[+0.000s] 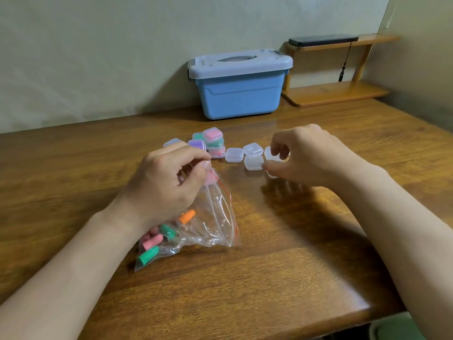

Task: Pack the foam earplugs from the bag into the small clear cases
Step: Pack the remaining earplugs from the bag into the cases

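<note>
Several pastel earplugs (153, 241) (perhaps six)

A home room: wooden table (294, 241), blue storage box (240, 94), small wall shelf (338, 93).

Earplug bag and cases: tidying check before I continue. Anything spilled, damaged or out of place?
Nothing stands out. The earplugs sit inside the zip bag, pinched by the left hand; filled cases are stacked, empty cases lie beside them.

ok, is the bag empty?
No, the bag in the left hand holds pink, green and orange earplugs.
</note>
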Available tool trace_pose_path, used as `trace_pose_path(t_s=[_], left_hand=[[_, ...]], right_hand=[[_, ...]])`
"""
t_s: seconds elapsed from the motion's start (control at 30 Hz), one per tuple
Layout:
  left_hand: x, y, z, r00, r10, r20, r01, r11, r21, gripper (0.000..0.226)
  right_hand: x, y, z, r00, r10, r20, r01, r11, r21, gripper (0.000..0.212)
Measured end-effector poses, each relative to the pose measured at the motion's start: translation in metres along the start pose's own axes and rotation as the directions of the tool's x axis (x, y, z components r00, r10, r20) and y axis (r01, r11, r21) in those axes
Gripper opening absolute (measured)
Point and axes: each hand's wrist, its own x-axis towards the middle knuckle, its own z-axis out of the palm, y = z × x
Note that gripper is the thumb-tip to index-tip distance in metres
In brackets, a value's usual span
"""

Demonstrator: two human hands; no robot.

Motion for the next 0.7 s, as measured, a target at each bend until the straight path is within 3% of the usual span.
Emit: trace_pose_path(t_s=[0.07, 0.17, 0.3, 0.4, 0.47, 0.6, 0.7], left_hand=[[0.0, 0.0, 0.0, 1.0, -0.003, -0.006, 0.003, 1.0, 0.003, 0.022], [0.001, 0.002, 0.001, 1.0, -0.001, -0.011, 0.001, 1.0, 0.014, 0.023], [0.001, 0.004, 0.002, 0.999, 0.026, -0.026, -0.025, 0.999, 0.02, 0.021], [0.002, 0.005, 0.001, 0.996, 0.07, -0.061, -0.067, 0.996, 0.053, 0.019], [0.003, 0.008, -0.002, 0.989, 0.124, -0.084, -0.116, 0.989, 0.093, 0.023], [0.005, 0.016, -0.011, 0.968, 0.203, -0.149, -0.186, 0.975, 0.12, 0.037], [0.004, 0.015, -0.015, 0.96, 0.179, -0.217, -0.157, 0.981, 0.115, 0.052]], right_hand=[[0.0, -0.001, 0.0, 0.998, 0.032, 0.059, -0.03, 0.999, -0.036, 0.04], [0.001, -0.003, 0.0, 0.986, 0.04, 0.159, -0.039, 0.999, -0.009, 0.036], [-0.005, -0.005, -0.002, 0.99, -0.011, 0.142, -0.025, 0.968, 0.25, 0.022], [-0.012, -0.018, -0.01, 0.996, -0.076, 0.037, 0.04, 0.81, 0.585, 0.013], [-0.012, -0.03, -0.017, 0.992, -0.122, 0.02, 0.068, 0.679, 0.731, 0.021], [-0.004, -0.057, -0.026, 0.973, -0.226, 0.032, 0.065, 0.407, 0.911, 0.012], [0.007, -0.073, -0.028, 0.98, -0.2, 0.014, 0.049, 0.308, 0.95, 0.013]])
